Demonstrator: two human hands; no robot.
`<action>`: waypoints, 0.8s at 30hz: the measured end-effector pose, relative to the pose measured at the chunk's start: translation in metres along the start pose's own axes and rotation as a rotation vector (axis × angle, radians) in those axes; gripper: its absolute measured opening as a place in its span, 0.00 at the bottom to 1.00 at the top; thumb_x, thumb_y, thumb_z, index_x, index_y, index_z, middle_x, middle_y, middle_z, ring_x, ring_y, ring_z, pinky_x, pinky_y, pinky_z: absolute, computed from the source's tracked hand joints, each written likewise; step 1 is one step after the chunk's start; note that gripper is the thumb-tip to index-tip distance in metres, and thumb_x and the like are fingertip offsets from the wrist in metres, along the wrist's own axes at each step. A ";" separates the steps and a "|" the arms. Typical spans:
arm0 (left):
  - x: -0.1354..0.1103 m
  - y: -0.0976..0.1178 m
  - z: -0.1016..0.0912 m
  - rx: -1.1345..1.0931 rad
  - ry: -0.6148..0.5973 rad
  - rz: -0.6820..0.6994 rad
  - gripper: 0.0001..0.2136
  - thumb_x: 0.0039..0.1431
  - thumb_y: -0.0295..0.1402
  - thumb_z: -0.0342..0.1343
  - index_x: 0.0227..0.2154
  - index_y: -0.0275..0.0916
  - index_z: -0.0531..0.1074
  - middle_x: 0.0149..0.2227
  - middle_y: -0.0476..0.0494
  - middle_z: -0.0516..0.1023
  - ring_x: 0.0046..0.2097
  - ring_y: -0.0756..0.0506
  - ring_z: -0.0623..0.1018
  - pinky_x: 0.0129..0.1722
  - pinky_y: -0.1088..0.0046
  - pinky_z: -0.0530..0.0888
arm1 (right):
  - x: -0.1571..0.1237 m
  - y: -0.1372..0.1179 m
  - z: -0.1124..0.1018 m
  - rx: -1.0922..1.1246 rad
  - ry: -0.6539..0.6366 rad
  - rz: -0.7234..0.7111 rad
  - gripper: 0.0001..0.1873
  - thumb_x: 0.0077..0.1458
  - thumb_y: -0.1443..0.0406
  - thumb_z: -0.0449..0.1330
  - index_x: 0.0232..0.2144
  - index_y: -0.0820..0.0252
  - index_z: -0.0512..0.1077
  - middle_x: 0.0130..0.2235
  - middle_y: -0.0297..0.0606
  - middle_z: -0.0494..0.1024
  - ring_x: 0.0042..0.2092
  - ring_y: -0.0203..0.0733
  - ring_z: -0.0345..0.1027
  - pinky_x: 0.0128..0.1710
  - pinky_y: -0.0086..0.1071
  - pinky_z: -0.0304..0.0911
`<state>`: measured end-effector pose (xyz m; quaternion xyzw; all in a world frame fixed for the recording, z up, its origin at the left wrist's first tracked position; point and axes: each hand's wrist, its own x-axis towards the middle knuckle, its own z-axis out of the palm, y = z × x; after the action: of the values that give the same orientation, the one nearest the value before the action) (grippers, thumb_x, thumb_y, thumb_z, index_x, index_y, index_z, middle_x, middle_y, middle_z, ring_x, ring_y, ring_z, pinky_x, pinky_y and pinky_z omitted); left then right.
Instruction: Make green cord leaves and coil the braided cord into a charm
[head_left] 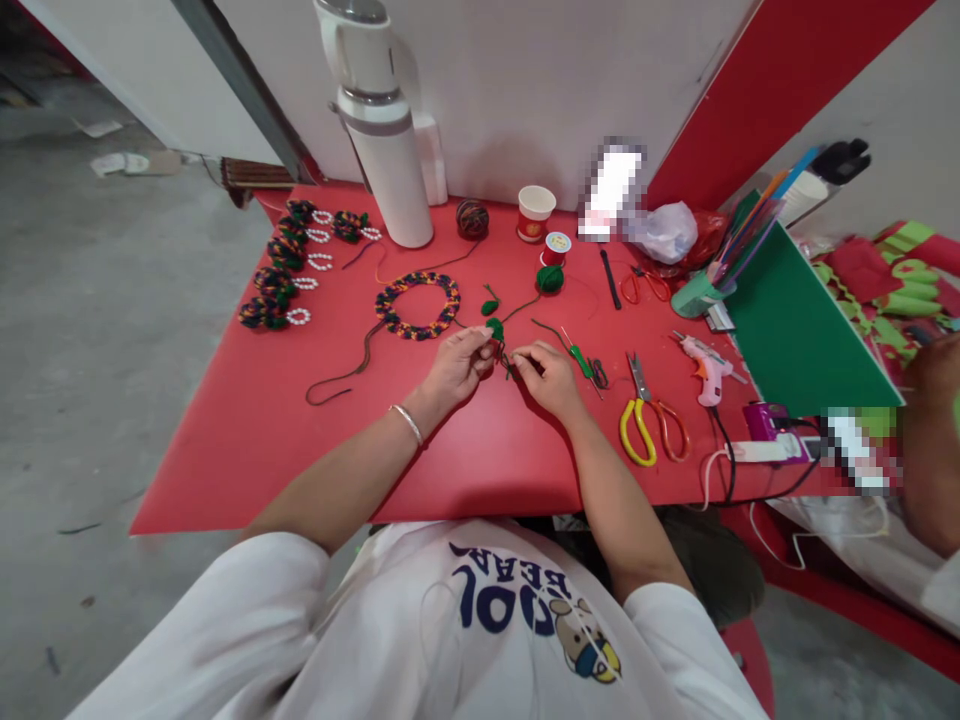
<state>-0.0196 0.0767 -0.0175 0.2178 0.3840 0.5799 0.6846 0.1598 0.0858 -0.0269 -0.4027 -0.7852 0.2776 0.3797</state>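
My left hand is closed in a pinch on a small green yarn piece over the red table. My right hand is closed too, pinching a thin dark green thread that runs from that piece. A green strand leads back from it to a green yarn ball. Just behind my hands lies a multicoloured yarn ring with a brown cord tail. A green crochet hook rests right of my right hand.
Yellow and orange scissors, a pink glue gun and a green sheet lie at right. A white flask, paper cup and several finished yarn pieces with pearl loops sit at the back. Another person's arm is far right.
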 end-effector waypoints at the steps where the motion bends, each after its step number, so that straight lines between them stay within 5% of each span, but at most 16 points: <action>1: -0.001 0.000 0.000 0.006 0.002 0.009 0.18 0.48 0.37 0.72 0.26 0.38 0.66 0.19 0.56 0.64 0.18 0.57 0.60 0.19 0.79 0.54 | 0.000 0.000 0.000 -0.002 0.000 0.000 0.10 0.67 0.63 0.57 0.37 0.56 0.78 0.35 0.39 0.80 0.38 0.43 0.74 0.41 0.36 0.67; 24: 0.001 -0.002 -0.001 -0.014 -0.012 0.025 0.15 0.50 0.37 0.69 0.25 0.38 0.65 0.19 0.57 0.63 0.18 0.57 0.60 0.19 0.80 0.55 | -0.001 -0.004 0.001 0.037 -0.032 0.046 0.10 0.66 0.62 0.57 0.37 0.55 0.79 0.37 0.39 0.83 0.39 0.43 0.76 0.43 0.36 0.69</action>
<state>-0.0193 0.0768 -0.0195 0.2213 0.3732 0.5900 0.6809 0.1578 0.0826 -0.0247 -0.4090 -0.7765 0.3071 0.3681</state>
